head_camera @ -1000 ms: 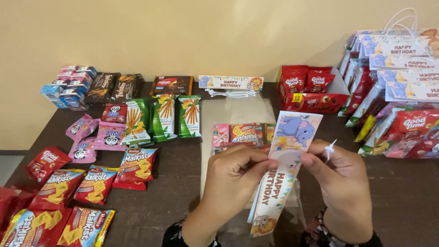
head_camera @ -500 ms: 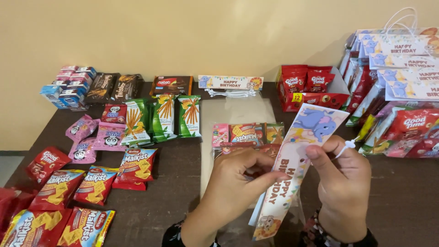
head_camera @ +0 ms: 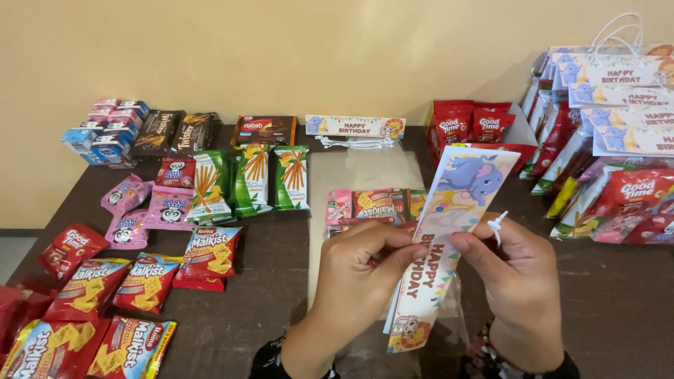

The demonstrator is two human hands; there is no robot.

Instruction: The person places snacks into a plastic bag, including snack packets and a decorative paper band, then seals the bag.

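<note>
My left hand (head_camera: pixel 358 274) and my right hand (head_camera: pixel 516 284) both pinch a long paper birthday card (head_camera: pixel 446 231) printed with a blue elephant, held tilted above the table. A white plastic handle piece (head_camera: pixel 496 226) sticks out from between my right fingers. Under the card lies a clear plastic bag (head_camera: pixel 365 175) with several snack packets (head_camera: pixel 372 203) inside it.
On the dark table (head_camera: pixel 267 288), rows of snack packs lie to the left: red cracker packs (head_camera: pixel 147 281), green stick packs (head_camera: pixel 253 179), pink packs (head_camera: pixel 151 207). A red box of cookie packs (head_camera: pixel 474 137) stands at back right. Finished party bags (head_camera: pixel 611 126) are stacked far right.
The card swung right and then back toward upright. My right hand moved with it, still carrying the white handle piece. My left hand stayed in place.
</note>
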